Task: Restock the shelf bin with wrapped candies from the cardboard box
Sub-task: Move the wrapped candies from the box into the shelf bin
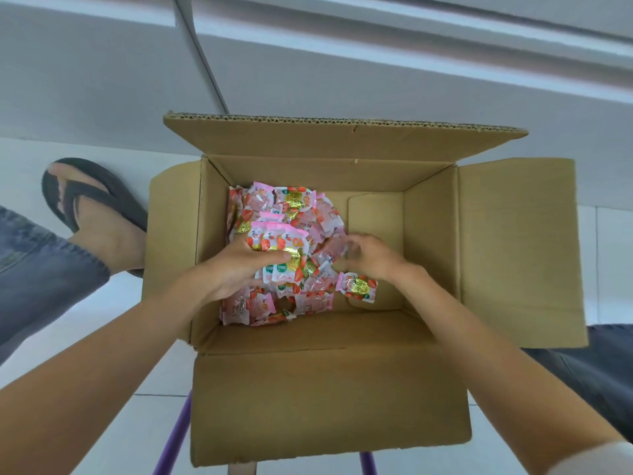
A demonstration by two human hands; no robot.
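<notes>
A foot [106, 234] in a black flip-flop [85, 197] rests on pale floor tiles [102, 303] beside a denim leg [34, 269]

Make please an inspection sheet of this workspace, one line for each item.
Surface: white tiled floor; purple legs show under the box.
Job's things: cardboard box open; wrapped candies piled in its left half; shelf bin not in view.
Clutter: nothing seen.
Grips: left hand holds a bunch of candies; right hand blurred at the pile.
Cables: grey line behind the box, maybe only a seam.
Surroundings: foot in a black sandal left of the box.
</notes>
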